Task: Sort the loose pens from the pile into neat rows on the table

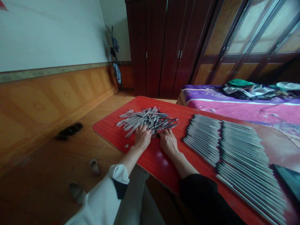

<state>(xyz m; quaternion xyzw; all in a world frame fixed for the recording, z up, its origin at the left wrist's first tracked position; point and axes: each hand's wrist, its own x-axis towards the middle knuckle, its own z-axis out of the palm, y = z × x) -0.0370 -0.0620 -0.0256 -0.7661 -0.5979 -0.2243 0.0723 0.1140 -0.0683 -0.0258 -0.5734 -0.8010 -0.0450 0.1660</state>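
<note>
A loose heap of thin grey and black strips (152, 117) lies crosswise on the red table (117, 125). At the near edge of this heap, my left hand (142, 137) has its fingers curled down among the strips. My right hand (169, 142) is just to its right, fingers bent and closed at the near right side of the heap, by a small dark piece. The fingertips of both hands are hidden, so what they pinch does not show. Right of my hands, grey sticks with dark ends lie side by side in two rows, a shorter row (203, 134) and a longer row (248, 165).
A dark flat device (287, 178) lies at the table's right edge. Beyond the table is a bed (211, 101) with clothes (248, 89) on it. Slippers (94, 166) and a black bundle (69, 130) are on the floor at left. A coat stand (116, 59) stands in the corner.
</note>
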